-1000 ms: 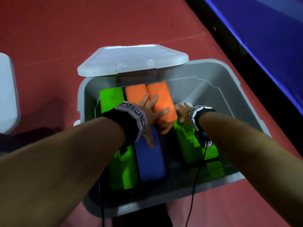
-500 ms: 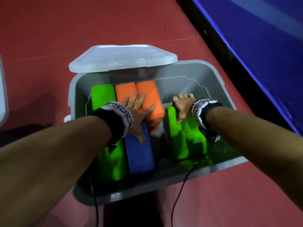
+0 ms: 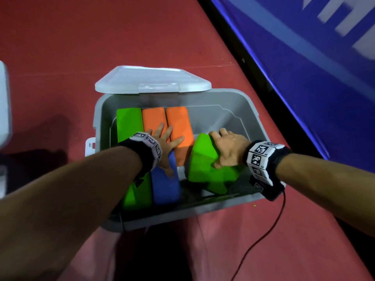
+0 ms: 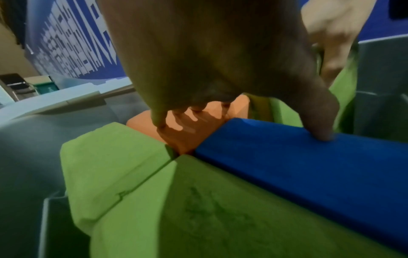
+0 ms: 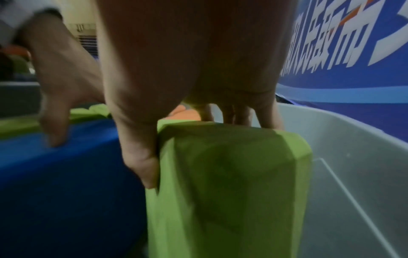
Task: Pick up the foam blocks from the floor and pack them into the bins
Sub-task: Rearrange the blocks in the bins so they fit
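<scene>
A grey bin (image 3: 249, 110) on the red floor holds foam blocks packed on edge at its left: a green block (image 3: 128, 124), two orange blocks (image 3: 178, 126), a blue block (image 3: 165, 185) and another green block (image 3: 138, 193). My left hand (image 3: 166, 145) lies flat with spread fingers on the orange blocks, its thumb on the blue block (image 4: 309, 165). My right hand (image 3: 227, 147) grips the top of a tilted green block (image 3: 205, 163), fingers over its far edge and thumb on its near face (image 5: 232, 174).
The bin's translucent lid (image 3: 152, 80) hangs open behind its far rim. The right part of the bin (image 5: 353, 157) is bare. A blue banner wall (image 3: 304, 67) runs close along the right. A black cable (image 3: 263, 230) trails over the floor. A white bin edge (image 3: 4, 102) shows at far left.
My right hand has lifted and tilted the green block, raising it off the bin floor. The left hand stays pressed on the orange and blue blocks. The view has shifted a little.
</scene>
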